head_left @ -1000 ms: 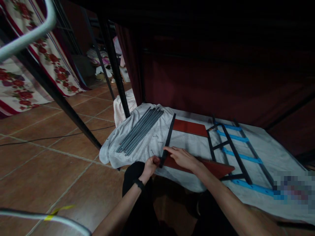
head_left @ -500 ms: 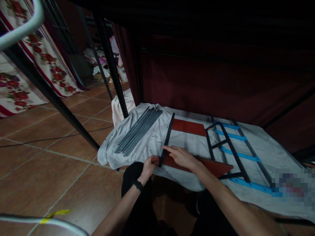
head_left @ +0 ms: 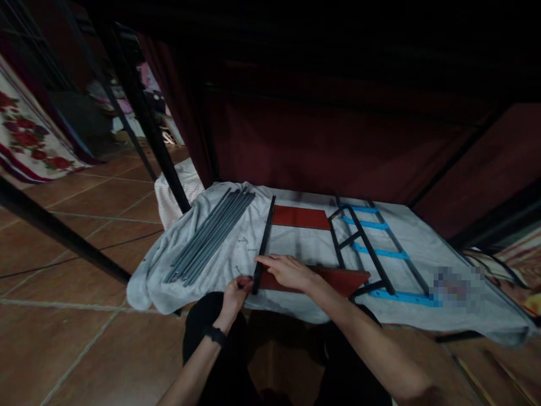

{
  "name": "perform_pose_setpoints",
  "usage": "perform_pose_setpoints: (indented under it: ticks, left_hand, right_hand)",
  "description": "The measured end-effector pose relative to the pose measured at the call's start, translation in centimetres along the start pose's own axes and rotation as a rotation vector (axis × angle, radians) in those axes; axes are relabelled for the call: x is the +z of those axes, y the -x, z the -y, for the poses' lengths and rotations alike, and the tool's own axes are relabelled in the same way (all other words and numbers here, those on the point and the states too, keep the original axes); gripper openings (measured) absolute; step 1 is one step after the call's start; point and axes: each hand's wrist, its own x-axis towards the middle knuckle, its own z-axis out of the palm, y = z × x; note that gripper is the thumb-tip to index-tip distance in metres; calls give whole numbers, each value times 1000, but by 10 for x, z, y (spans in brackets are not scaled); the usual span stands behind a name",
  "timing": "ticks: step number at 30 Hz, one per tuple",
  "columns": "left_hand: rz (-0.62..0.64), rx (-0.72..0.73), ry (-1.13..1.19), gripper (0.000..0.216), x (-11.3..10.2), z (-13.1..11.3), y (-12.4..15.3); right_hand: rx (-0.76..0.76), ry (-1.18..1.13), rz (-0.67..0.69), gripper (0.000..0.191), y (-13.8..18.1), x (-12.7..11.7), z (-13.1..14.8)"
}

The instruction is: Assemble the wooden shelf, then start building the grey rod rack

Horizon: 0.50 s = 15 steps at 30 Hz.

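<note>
Two reddish-brown boards lie between black metal bars on a pale blanket. My left hand, with a dark band at the wrist, is at the near end of the left black bar. Its thumb and fingers are pinched together; whatever is in them is too small to make out. My right hand lies over the near board, its index finger stretched out onto that same bar. Several small screws rest on the blanket left of the bar.
Several grey metal rods lie side by side to the left. On the right are a black tubular frame and a rack with blue crosspieces. Black posts rise at the left, and a dark red cloth hangs behind.
The view has swung to the right, so everything appears further left. Both hands stay at the same bar, the left pinched at its end and the right resting across it.
</note>
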Motion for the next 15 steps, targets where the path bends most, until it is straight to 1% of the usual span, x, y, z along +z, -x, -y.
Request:
perform_pose_setpoints:
  ticks: [4, 7, 11, 13, 15]
  left_hand:
    - [70, -69, -33, 14, -4, 2, -8]
    - [71, -46, -10, 13, -4, 6, -12]
    - [52, -5, 27, 22, -6, 6, -14]
    - [70, -49, 58, 30, -7, 2, -13]
    - [108, -114, 15, 32, -7, -5, -13]
  right_hand:
    - [6, 15, 0, 55, -1, -1, 0]
    - [3, 20, 0, 55, -2, -3, 0]
    - [-12, 40, 3, 55, -3, -7, 0]
    - [-24, 52, 3, 55, -3, -7, 0]
    - [-35, 63, 4, 54, -3, -7, 0]
